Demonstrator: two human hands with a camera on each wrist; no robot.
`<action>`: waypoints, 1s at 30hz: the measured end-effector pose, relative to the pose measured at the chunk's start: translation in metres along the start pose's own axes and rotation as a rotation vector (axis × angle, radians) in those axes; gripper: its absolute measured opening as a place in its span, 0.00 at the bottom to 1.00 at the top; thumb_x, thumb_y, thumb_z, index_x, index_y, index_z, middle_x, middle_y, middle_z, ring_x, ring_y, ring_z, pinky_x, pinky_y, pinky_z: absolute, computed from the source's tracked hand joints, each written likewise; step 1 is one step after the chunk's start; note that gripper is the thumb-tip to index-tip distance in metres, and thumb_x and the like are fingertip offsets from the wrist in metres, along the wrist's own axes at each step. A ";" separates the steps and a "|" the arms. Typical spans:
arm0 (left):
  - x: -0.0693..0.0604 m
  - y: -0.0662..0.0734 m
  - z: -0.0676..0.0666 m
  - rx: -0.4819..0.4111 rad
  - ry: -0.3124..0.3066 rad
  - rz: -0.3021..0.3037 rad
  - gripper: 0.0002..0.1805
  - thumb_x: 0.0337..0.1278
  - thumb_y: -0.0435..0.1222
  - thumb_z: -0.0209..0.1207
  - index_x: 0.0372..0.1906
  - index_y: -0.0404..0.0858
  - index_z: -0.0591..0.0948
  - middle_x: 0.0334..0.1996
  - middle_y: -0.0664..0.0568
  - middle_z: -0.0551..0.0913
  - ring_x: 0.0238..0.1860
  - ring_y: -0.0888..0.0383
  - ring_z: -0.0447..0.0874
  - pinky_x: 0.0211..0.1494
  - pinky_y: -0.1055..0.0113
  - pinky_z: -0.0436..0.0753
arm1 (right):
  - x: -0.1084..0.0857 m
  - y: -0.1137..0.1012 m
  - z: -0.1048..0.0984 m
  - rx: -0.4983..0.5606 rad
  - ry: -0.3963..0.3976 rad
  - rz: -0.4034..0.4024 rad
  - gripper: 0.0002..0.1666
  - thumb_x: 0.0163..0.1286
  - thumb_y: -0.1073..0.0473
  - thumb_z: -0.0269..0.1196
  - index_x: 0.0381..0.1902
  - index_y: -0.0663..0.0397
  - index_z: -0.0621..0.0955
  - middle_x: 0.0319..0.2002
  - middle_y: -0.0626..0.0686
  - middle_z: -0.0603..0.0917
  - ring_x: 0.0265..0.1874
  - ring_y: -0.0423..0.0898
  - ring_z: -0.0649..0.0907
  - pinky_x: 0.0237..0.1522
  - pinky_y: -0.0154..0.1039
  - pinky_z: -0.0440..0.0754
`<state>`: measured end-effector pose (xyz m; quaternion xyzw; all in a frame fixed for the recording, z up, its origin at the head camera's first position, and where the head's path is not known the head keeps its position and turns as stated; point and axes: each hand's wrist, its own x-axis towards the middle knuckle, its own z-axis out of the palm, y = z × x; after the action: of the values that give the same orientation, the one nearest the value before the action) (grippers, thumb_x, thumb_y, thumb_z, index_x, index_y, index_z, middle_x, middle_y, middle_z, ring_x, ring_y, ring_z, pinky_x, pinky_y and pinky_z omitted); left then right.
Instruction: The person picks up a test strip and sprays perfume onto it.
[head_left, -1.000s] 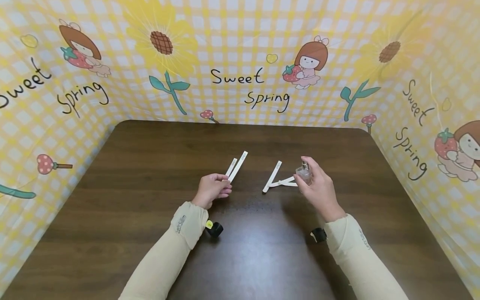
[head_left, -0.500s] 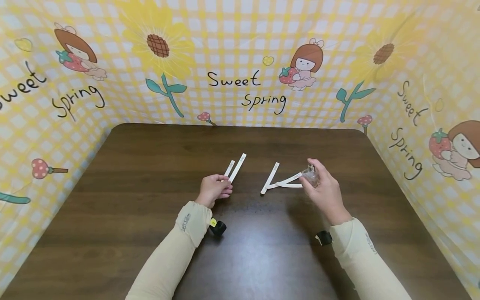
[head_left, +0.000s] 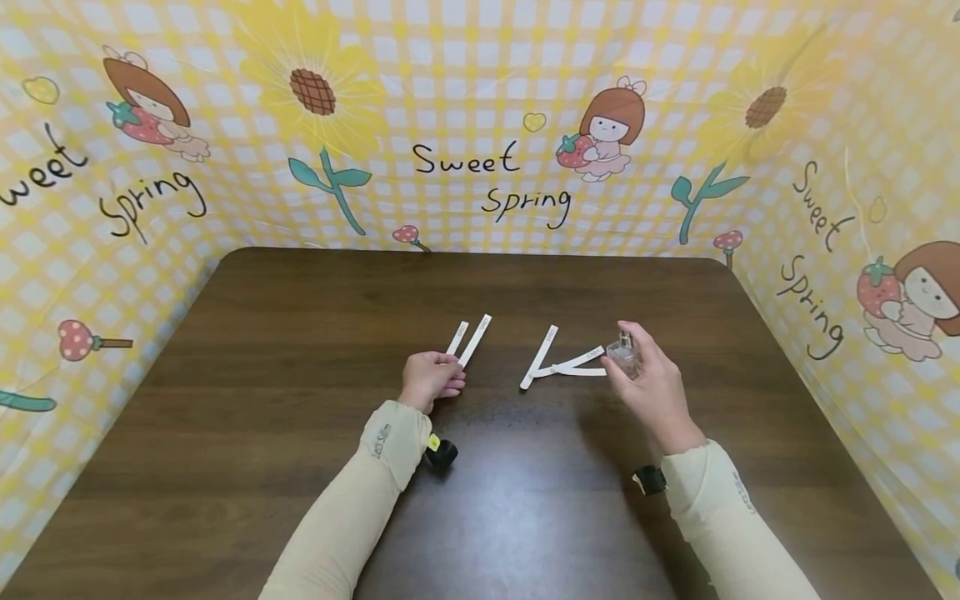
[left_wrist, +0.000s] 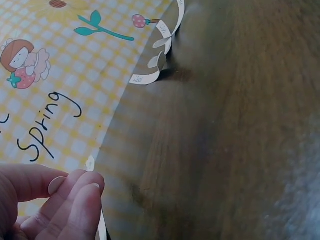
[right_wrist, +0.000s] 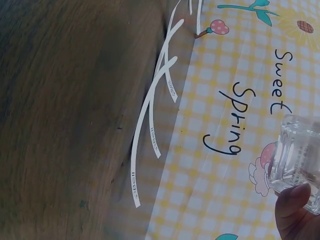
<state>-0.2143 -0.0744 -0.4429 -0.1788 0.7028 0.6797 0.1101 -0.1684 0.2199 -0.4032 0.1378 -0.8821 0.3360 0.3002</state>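
Observation:
My left hand [head_left: 431,377] pinches a narrow white paper strip [head_left: 476,337] between thumb and fingers, its printed end pointing away from me. A second white strip [head_left: 457,336] lies just left of it, partly hidden by the hand. In the left wrist view, a pale strip tip [left_wrist: 90,163] shows above the fingertips. My right hand [head_left: 654,392] holds a small clear glass perfume bottle [head_left: 621,354] upright, index finger on its spray top. The bottle [right_wrist: 295,155] shows only in part in the right wrist view. Left of this hand several loose strips [head_left: 538,358] overlap on the table.
The dark wooden table [head_left: 315,317] has rounded far corners. A yellow checked cloth [head_left: 465,108] printed with flowers and figures stands round its back and sides. Small droplets or specks dot the table [head_left: 510,417] between the hands.
My right hand has moved a little to the right with the bottle, uncovering more of the loose strips. The left hand's strip has dipped slightly. The head view has shifted a bit.

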 end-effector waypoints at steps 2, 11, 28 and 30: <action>0.000 -0.002 0.000 0.001 0.004 -0.003 0.11 0.58 0.23 0.57 0.45 0.22 0.78 0.17 0.50 0.80 0.15 0.64 0.78 0.18 0.74 0.81 | 0.000 0.000 0.000 0.003 -0.003 0.000 0.34 0.51 0.68 0.73 0.56 0.57 0.72 0.32 0.64 0.81 0.26 0.58 0.80 0.28 0.56 0.78; -0.001 -0.005 0.002 0.062 0.013 -0.007 0.12 0.57 0.25 0.59 0.45 0.23 0.78 0.18 0.49 0.81 0.15 0.63 0.79 0.19 0.74 0.81 | -0.002 0.002 -0.001 0.015 -0.009 0.022 0.34 0.52 0.69 0.71 0.57 0.57 0.72 0.31 0.63 0.80 0.25 0.57 0.80 0.27 0.55 0.78; -0.005 -0.003 0.003 0.151 -0.011 0.021 0.09 0.53 0.26 0.63 0.38 0.26 0.78 0.14 0.51 0.78 0.11 0.64 0.76 0.14 0.75 0.77 | -0.001 -0.001 -0.003 0.022 -0.027 0.019 0.34 0.52 0.69 0.70 0.57 0.58 0.71 0.31 0.63 0.80 0.25 0.57 0.79 0.25 0.54 0.78; -0.005 -0.003 0.002 0.152 -0.012 0.021 0.09 0.53 0.26 0.63 0.38 0.26 0.77 0.14 0.51 0.78 0.11 0.64 0.76 0.14 0.75 0.77 | -0.001 -0.001 -0.004 0.023 -0.032 0.017 0.34 0.53 0.70 0.70 0.58 0.57 0.71 0.32 0.63 0.80 0.25 0.56 0.79 0.25 0.54 0.78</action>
<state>-0.2084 -0.0724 -0.4440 -0.1584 0.7536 0.6265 0.1203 -0.1654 0.2220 -0.4018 0.1388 -0.8840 0.3462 0.2817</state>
